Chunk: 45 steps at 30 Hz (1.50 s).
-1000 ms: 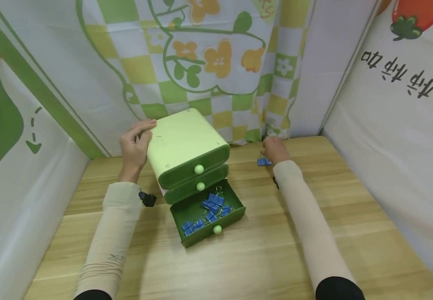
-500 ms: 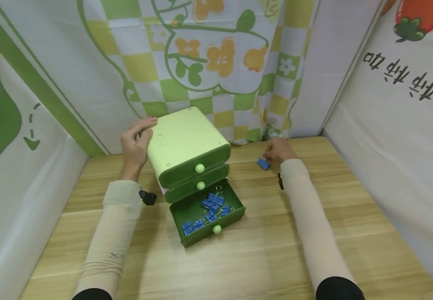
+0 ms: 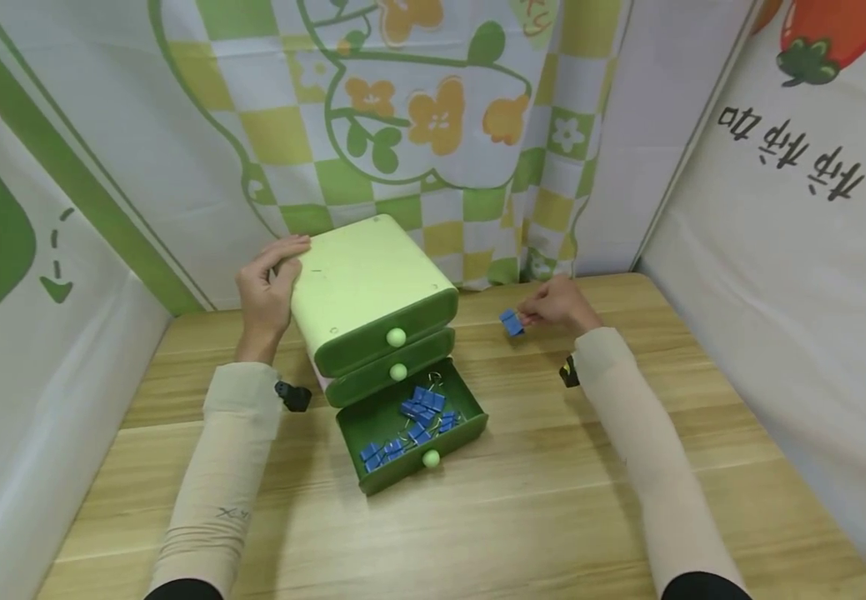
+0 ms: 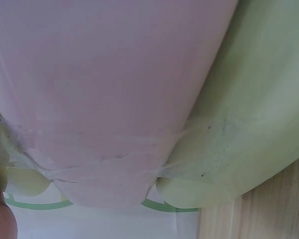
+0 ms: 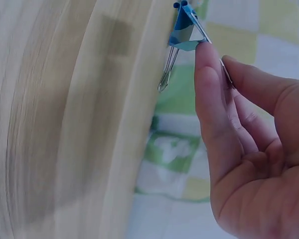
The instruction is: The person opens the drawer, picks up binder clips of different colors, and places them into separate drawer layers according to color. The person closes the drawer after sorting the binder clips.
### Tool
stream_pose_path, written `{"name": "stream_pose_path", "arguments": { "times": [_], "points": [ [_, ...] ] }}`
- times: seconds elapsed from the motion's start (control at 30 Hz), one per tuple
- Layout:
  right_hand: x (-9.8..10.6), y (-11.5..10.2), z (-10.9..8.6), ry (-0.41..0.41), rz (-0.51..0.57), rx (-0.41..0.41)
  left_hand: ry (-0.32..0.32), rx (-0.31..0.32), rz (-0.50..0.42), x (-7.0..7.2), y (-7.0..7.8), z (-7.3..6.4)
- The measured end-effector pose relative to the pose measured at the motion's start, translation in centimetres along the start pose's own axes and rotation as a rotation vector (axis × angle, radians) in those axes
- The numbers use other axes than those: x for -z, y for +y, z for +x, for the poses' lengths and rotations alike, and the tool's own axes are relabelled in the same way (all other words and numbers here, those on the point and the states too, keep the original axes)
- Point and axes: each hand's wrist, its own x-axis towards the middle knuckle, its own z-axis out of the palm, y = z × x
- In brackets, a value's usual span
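Observation:
My right hand (image 3: 558, 303) pinches a blue binder clip (image 3: 512, 322) between thumb and fingers, to the right of a small green drawer cabinet (image 3: 372, 279). The right wrist view shows the clip (image 5: 185, 31) held by one wire handle, with the other handle (image 5: 166, 74) hanging free. My left hand (image 3: 264, 287) rests on the cabinet's upper left edge, fingers reaching over the top. The bottom drawer (image 3: 372, 483) is pulled far out and contains several blue binder clips (image 3: 421, 404). Pink and pale green cabinet sides (image 4: 99, 99) fill the left wrist view.
The middle drawer (image 3: 391, 371) sticks out slightly below the top drawer (image 3: 391, 342). Each drawer front has a round light green knob. A wooden table (image 3: 523, 517) carries the cabinet. A checked curtain (image 3: 440, 200) hangs behind, with printed fabric on both sides.
My right hand has drawn back toward me and taken hold of the clip, which has turned and shifted slightly left. The left hand and the cabinet stay in place.

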Motion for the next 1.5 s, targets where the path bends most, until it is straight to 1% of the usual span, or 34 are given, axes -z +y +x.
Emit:
{"name": "stream_pose_path", "arguments": {
  "times": [0.07,0.13,0.43,0.63,0.73,0.97,1.17,1.4,1.5],
  "points": [
    [-0.4,-0.5,-0.6,-0.017,0.055,-0.002,0.001,-0.003,0.001,0.0,0.0,0.0],
    [-0.7,-1.0,-1.3,-0.034,0.077,0.002,0.001,-0.007,0.0,0.0,0.0,0.0],
    [-1.8,-3.0,-4.8,-0.122,0.069,0.025,-0.001,-0.011,0.003,0.0,0.1,-0.1],
    [-3.0,-4.0,-6.5,-0.182,0.108,0.028,0.009,-0.012,0.012,0.0,0.1,0.0],
    [-3.6,-4.3,-7.0,-0.218,0.129,0.037,0.006,-0.017,0.017,-0.1,0.1,0.0],
    [-5.2,-5.3,-8.1,-0.263,0.136,0.078,0.007,-0.02,0.028,-0.1,-0.2,0.0],
    [-6.7,-6.2,-9.1,-0.339,0.138,0.115,0.01,-0.023,0.024,-0.1,-0.2,0.0],
    [-8.3,-7.0,-9.7,-0.36,0.14,0.15,0.005,-0.025,0.011,-0.2,0.0,0.0],
    [-9.1,-7.2,-9.8,-0.387,0.137,0.169,0.011,-0.031,0.008,-0.2,0.0,0.0]
  ]
}}
